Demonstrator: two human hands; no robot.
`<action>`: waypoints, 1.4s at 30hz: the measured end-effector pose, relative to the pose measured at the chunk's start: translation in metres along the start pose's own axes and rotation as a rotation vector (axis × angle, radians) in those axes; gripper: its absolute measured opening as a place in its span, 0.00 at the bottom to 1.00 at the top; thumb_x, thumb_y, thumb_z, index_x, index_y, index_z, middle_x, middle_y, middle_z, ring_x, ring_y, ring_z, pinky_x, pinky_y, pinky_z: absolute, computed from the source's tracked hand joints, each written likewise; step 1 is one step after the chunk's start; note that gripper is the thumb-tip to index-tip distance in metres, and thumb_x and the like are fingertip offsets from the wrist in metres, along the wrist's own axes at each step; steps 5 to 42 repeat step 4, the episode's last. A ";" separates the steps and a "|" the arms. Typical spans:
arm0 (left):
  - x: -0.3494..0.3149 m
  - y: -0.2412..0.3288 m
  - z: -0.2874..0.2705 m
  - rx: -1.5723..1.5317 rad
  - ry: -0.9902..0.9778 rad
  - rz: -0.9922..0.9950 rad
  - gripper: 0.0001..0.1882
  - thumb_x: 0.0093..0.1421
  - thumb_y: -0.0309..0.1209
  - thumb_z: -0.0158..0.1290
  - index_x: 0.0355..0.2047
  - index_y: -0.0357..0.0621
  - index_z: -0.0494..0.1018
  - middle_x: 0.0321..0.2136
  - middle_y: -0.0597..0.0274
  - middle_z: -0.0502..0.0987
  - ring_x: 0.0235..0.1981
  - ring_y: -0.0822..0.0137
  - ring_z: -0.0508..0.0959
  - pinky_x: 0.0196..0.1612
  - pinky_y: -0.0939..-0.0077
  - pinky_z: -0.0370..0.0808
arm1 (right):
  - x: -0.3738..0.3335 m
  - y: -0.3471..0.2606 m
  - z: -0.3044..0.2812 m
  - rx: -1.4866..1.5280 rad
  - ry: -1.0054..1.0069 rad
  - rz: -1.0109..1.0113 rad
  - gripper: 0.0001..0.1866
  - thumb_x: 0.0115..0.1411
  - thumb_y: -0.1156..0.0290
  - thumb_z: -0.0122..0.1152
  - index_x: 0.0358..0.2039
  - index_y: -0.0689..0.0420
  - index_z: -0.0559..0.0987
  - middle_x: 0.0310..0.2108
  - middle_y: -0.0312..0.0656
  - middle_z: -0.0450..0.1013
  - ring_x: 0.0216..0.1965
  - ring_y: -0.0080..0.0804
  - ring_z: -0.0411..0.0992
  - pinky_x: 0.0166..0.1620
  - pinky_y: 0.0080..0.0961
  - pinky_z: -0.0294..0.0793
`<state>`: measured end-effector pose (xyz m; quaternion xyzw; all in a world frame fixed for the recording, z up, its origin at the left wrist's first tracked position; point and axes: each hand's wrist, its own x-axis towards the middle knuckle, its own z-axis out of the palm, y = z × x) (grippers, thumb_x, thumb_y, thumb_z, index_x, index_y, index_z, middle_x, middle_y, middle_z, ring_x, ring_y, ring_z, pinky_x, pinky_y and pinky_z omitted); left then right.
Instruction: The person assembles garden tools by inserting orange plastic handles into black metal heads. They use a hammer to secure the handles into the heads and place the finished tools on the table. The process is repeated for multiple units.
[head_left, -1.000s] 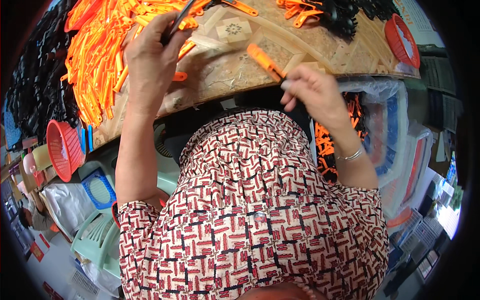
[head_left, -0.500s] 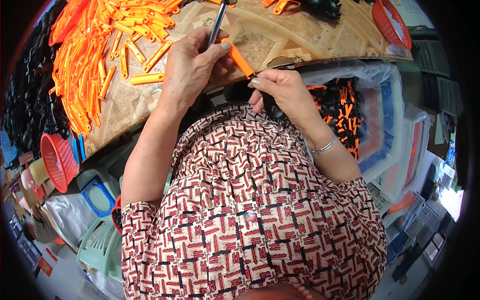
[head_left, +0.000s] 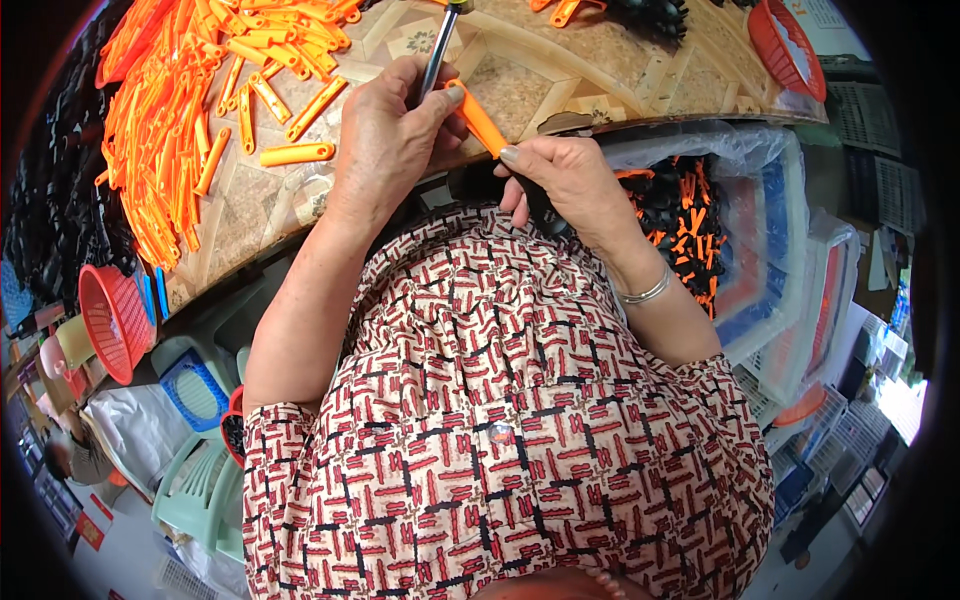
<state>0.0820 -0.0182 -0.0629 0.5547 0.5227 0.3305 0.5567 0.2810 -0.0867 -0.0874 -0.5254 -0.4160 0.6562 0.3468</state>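
My left hand (head_left: 385, 140) is closed at the table's edge, pinching the upper end of an orange plastic handle (head_left: 481, 122) between thumb and fingers. A shiny metal rod (head_left: 438, 58) with a dark tip slants up from behind its thumb, apparently in the same grip; the lower end is hidden. At the handle's lower end, my right hand (head_left: 575, 180) has thumb and fingertips closed around the joint. From there a black part (head_left: 538, 203) hangs below the fingers, its shape mostly hidden. To the left lie loose orange handles (head_left: 297, 154).
A big heap of orange handles (head_left: 165, 130) covers the table's left side, beside a dark mass of black parts (head_left: 65, 190). At my right, a plastic-lined bin (head_left: 745, 235) contains black-and-orange pieces (head_left: 690, 225). Red baskets (head_left: 112, 325) stand at the left and far right.
Both hands keep nearly the same grip and place. The orange handle and metal rod have shifted very slightly; nothing was let go.
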 end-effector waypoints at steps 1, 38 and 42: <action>-0.001 0.001 0.001 0.024 0.007 0.003 0.13 0.69 0.31 0.58 0.48 0.34 0.76 0.33 0.64 0.80 0.30 0.77 0.81 0.33 0.85 0.79 | 0.001 0.000 0.000 -0.012 0.004 -0.001 0.18 0.71 0.62 0.60 0.33 0.67 0.82 0.22 0.45 0.80 0.18 0.28 0.78 0.24 0.19 0.75; -0.004 0.005 0.001 0.087 0.016 0.014 0.14 0.68 0.32 0.59 0.48 0.34 0.76 0.33 0.64 0.81 0.31 0.77 0.81 0.34 0.85 0.79 | 0.001 0.000 0.000 0.017 0.013 0.030 0.18 0.71 0.61 0.60 0.34 0.66 0.82 0.22 0.45 0.80 0.18 0.28 0.78 0.24 0.18 0.74; -0.004 0.005 0.001 0.087 0.016 0.014 0.14 0.68 0.32 0.59 0.48 0.34 0.76 0.33 0.64 0.81 0.31 0.77 0.81 0.34 0.85 0.79 | 0.001 0.000 0.000 0.017 0.013 0.030 0.18 0.71 0.61 0.60 0.34 0.66 0.82 0.22 0.45 0.80 0.18 0.28 0.78 0.24 0.18 0.74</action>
